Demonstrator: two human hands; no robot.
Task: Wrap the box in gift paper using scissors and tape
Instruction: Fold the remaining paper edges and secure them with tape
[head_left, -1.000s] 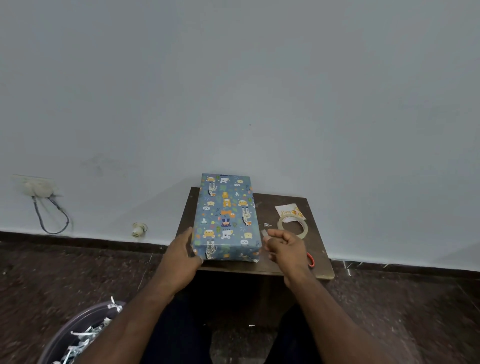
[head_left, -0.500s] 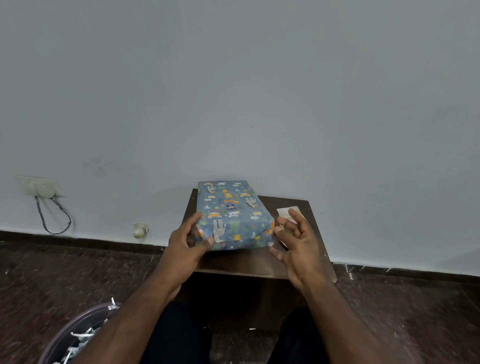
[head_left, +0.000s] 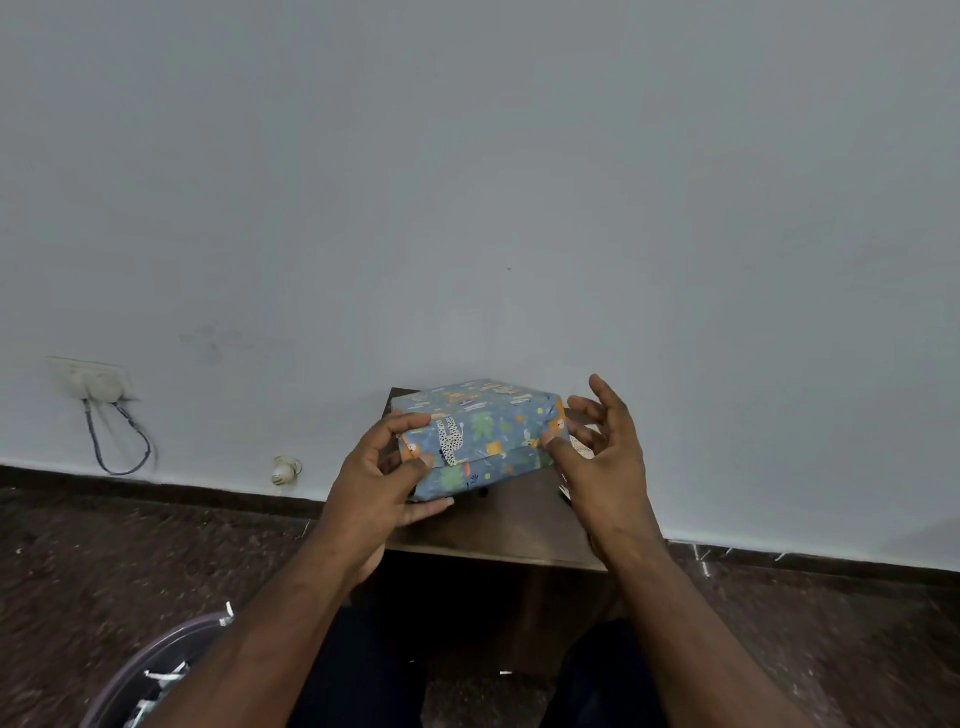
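1. Purple plastic bin (head_left: 156, 660) at lower left, nearest the camera, holds white paper scraps. Not in the way.
2. Left hand (head_left: 382, 478) grips the near-left corner of the box (head_left: 480, 436): thumb on the near end face, fingers wrapped under the bottom edge. It carries the weight.
3. Right hand (head_left: 597, 452) is mostly spread. Thumb tip presses the near-right corner, the other fingers splay off the right side without closing on it.
4. Box is fully covered in blue animal-print gift paper, tilted with its near end lifted above the brown table (head_left: 509, 530), end flap facing the camera. A folded seam runs across that end face.
5. Judgement: this is an end-flap check or press-down step, late in the task.
6. To do it well: keep the left grip fixed, run the right thumb along the seam to crease it flat, then tape across the seam centre.
7. Can't tell whether tape is already on that flap.
8. Scissors and tape roll are not visible; something pale (head_left: 582, 447) shows behind the right hand, unidentifiable.
9. Risk: squeezing the corners dents the paper.
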